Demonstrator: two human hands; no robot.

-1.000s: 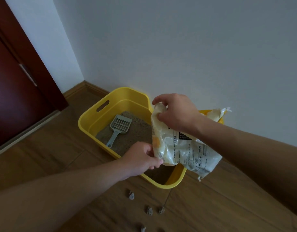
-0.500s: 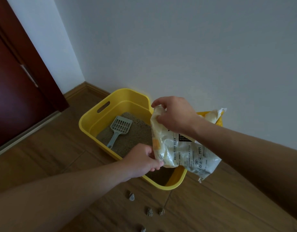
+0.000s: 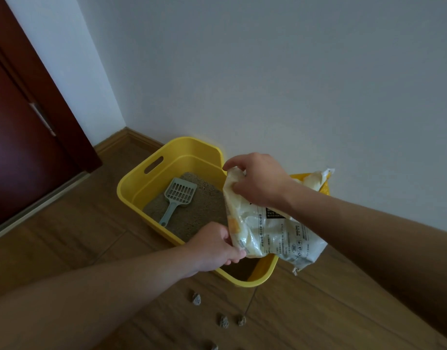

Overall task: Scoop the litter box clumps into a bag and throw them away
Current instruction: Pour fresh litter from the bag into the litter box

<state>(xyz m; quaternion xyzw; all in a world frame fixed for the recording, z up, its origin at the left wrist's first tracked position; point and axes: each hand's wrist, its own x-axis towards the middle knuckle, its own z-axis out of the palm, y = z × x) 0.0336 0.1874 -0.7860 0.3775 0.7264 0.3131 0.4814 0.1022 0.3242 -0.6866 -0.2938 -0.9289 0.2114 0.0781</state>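
Dark red door point(image 3: 20, 137), white wall point(image 3: 293, 72), wooden floor point(image 3: 66, 243)

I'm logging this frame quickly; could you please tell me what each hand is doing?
Left hand: closed, pinching the lower edge of the plastic bag.
Right hand: closed, gripping the bag's top.

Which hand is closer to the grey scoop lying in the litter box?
Left. The left hand grips the bag's lower edge, just right of the scoop handle. The right hand holds the bag's top, farther right.

Home room corner: wood floor point(image 3: 66, 248), dark door point(image 3: 23, 147), yellow litter box point(image 3: 151, 183).
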